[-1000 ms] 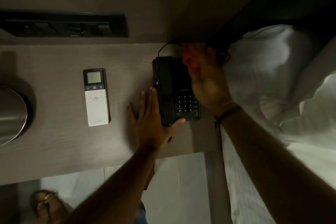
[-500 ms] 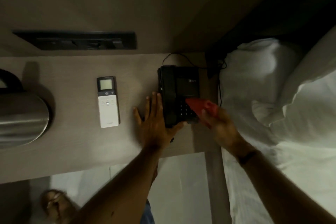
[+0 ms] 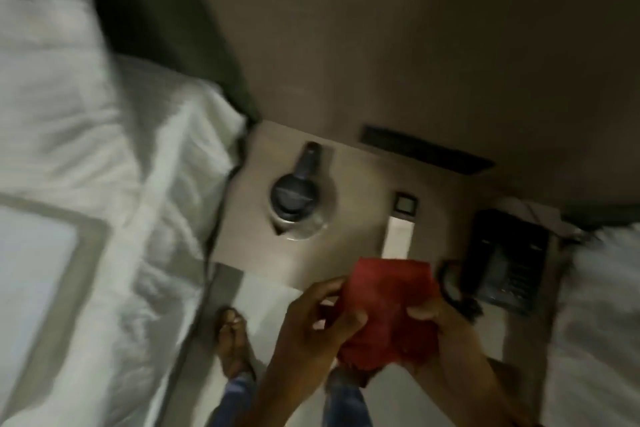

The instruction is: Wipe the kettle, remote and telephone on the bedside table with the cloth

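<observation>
The frame is blurred by motion. A red cloth (image 3: 389, 308) is held in front of me, below the table's near edge, by both hands: my left hand (image 3: 311, 326) grips its left side and my right hand (image 3: 446, 333) its right side. On the bedside table (image 3: 346, 246) stand a steel kettle (image 3: 299, 206) with a dark lid and handle at the left, a white remote (image 3: 400, 230) in the middle, and a black telephone (image 3: 509, 253) at the right. Neither hand touches these.
White bedding (image 3: 104, 201) fills the left, and more white bedding (image 3: 595, 305) lies at the right edge. A dark socket panel (image 3: 426, 149) sits in the wall behind the table. My sandalled foot (image 3: 233, 340) and jeans show on the pale floor.
Both hands have left the telephone and come together on the red cloth below the table's edge. The view has swung left and pulled back, bringing the whole kettle and the left bed into sight.
</observation>
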`<state>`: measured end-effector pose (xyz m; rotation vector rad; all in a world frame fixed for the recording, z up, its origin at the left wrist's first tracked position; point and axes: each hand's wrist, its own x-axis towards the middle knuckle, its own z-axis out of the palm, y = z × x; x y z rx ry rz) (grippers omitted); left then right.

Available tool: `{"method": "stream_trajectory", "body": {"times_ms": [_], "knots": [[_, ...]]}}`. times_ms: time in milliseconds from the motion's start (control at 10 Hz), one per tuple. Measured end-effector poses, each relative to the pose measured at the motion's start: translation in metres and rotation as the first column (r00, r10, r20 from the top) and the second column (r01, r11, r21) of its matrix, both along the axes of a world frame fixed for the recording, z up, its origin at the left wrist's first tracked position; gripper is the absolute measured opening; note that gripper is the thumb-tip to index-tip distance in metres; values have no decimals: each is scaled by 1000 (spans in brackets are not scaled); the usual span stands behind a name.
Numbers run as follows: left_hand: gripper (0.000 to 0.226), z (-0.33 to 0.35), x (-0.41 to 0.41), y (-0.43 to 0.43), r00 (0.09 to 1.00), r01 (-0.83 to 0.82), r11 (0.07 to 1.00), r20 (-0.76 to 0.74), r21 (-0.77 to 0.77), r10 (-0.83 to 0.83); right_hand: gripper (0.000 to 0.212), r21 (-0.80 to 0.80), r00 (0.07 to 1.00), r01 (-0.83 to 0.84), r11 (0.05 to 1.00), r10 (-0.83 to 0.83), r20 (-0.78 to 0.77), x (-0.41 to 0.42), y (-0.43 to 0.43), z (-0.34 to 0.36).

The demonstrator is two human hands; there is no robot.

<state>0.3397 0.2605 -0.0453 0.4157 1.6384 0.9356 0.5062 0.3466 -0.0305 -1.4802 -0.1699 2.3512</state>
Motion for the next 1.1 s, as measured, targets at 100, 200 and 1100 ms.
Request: {"method": "stream_trajectory", "body": {"times_ms": [100,200,1100], "knots": [[59,25,-93,-48,992,-123,990,-29,-68,121,49,4,985,-166,986,166,37,-105,-26,4],[44,42,-180,-91,949,-307,947,-111,-94,296,33,107,908,-401,910,378,182,-212,-51,2],[45,0,-390,-217,605,-579,755,-783,-307,146,53,281,236,-945,-164,248,939,-509,-162,16]]}}
